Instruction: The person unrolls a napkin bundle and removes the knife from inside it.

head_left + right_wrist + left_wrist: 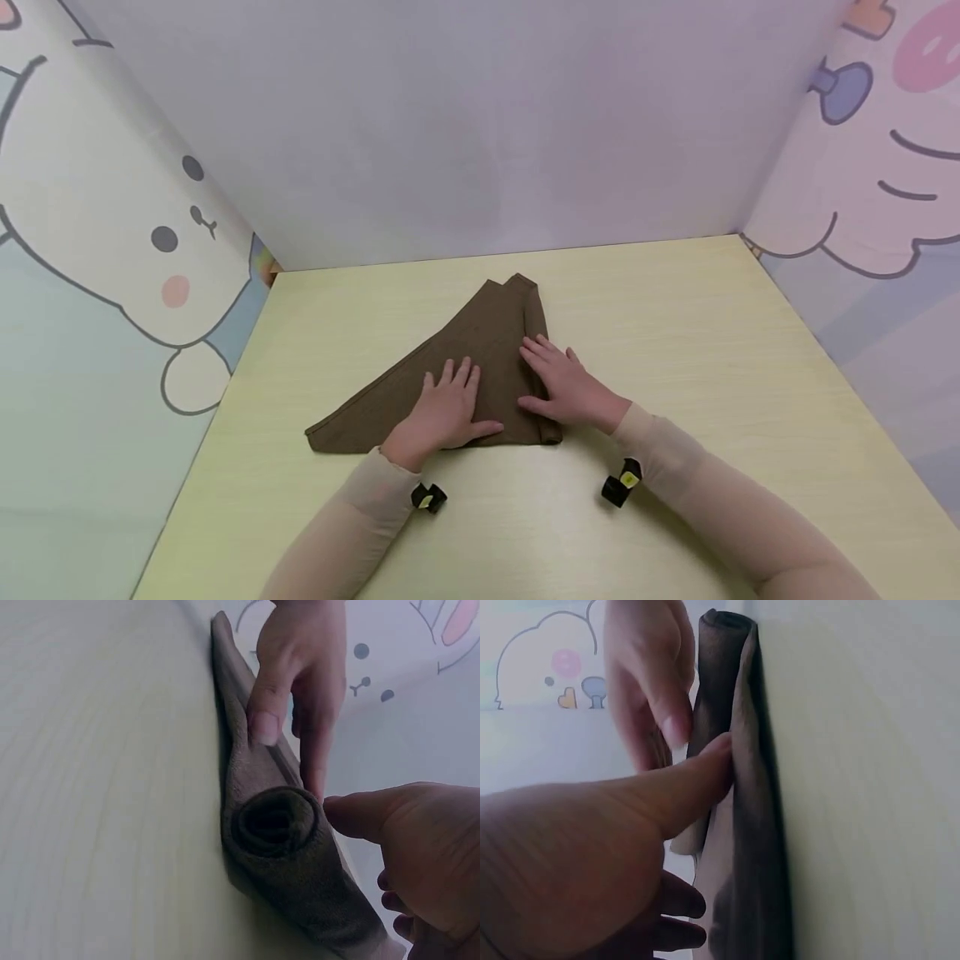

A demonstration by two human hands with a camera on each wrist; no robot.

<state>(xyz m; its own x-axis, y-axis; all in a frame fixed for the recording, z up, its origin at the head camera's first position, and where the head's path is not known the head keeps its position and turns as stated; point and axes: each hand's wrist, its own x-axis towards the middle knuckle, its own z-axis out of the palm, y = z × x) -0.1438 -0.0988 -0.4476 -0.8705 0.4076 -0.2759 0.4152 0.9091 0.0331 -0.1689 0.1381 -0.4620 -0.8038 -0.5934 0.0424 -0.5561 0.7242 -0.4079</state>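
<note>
A brown cloth (pixel 480 333) lies on the table, spread in a roughly triangular shape with its long point to the left. Its right side is rolled into a tube (pixel 534 312), whose coiled end (pixel 274 825) shows in the right wrist view. My left hand (pixel 445 414) rests on the flat part, fingers spread and straight, thumb along the near edge. On the rolled side rests my right hand (pixel 562 385), its fingers extended over the roll and its thumb on the cloth. In the left wrist view, the left thumb (pixel 697 776) presses beside the roll.
The pale wooden table (pixel 675 333) meets a plain light wall (pixel 480 125) at the back. Side panels with cartoon animals stand at left (pixel 97 208) and right (pixel 885 192). A small black camera (pixel 618 485) sits at the right wrist, another (pixel 429 498) at the left.
</note>
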